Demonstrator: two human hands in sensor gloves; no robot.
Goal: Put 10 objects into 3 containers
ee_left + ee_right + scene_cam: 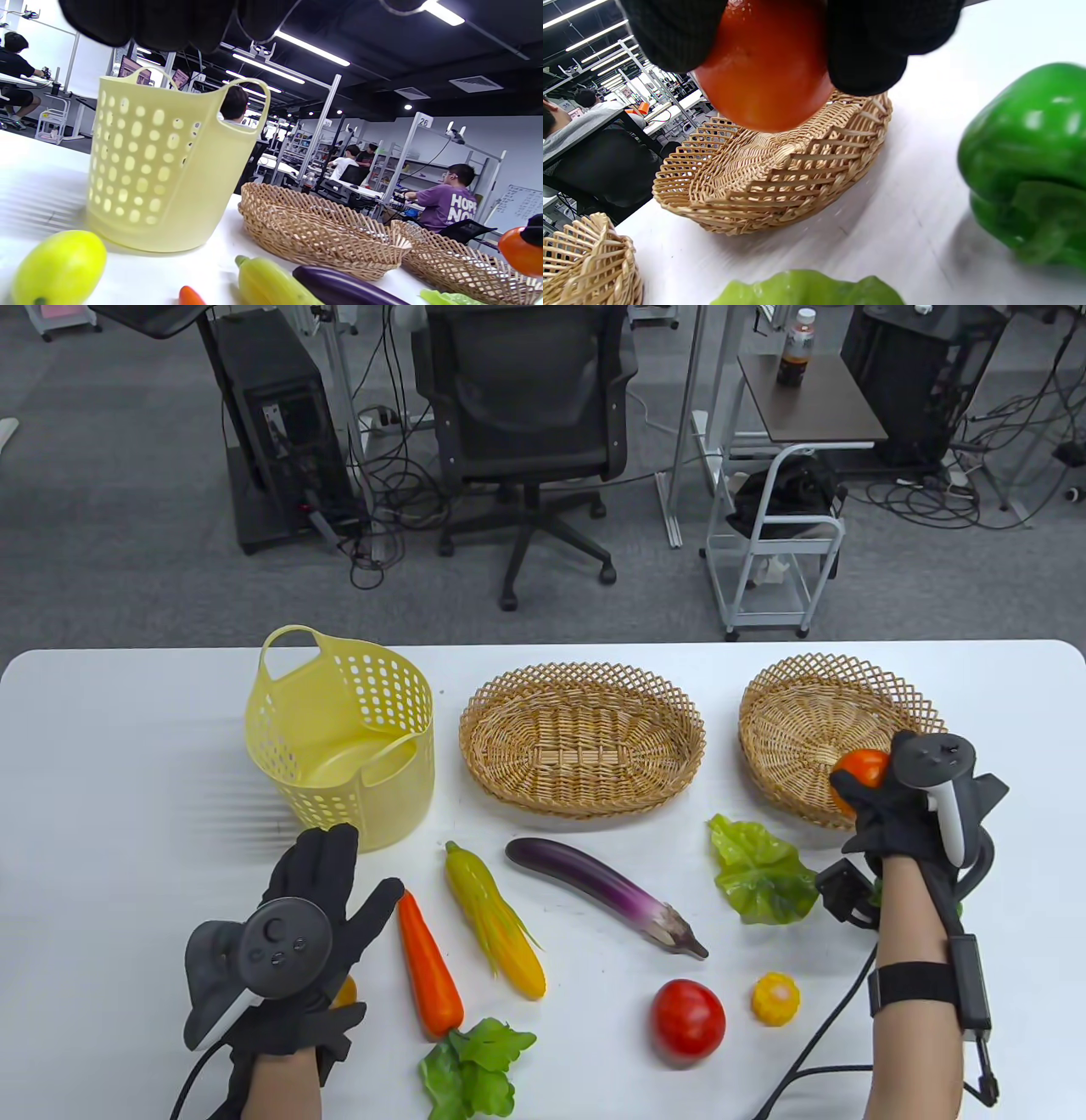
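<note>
My right hand (912, 806) grips an orange-red tomato (861, 769), round and glossy, just above the near rim of the right wicker basket (814, 712); the bowl lies ahead and to the left of my fingers (865, 55), so the drop goes forward; my left hand (288, 933) rests flat by the carrot (428, 967), fingers spread, apparently holding nothing.
</note>
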